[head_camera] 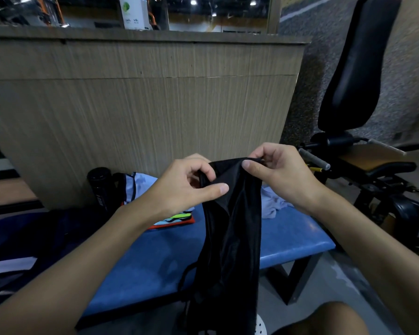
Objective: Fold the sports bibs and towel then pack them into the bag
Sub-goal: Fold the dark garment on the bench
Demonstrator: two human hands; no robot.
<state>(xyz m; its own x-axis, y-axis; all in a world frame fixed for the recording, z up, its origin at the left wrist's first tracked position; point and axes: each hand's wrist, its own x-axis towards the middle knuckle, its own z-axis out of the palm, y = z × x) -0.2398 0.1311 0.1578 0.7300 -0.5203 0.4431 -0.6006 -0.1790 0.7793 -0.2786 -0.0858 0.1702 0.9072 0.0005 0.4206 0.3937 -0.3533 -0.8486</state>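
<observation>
White lettering on the black cylindrical bottle [98, 187] is too blurred to read. Your left grip [186, 187] and right grip [281, 175] each pinch the top edge of the black fabric sports bib [230, 238]. It hangs lengthwise straight down, across the blue padded worktop's [288, 238] front edge.

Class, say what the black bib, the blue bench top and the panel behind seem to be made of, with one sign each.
Bib: thin synthetic, likely polyester; soft sheen, limp drape.
Bench top: padded vinyl or faux leather; smooth, glossy highlights.
Panel: wood-look laminate or veneer, matte; fine vertical streaks.
</observation>
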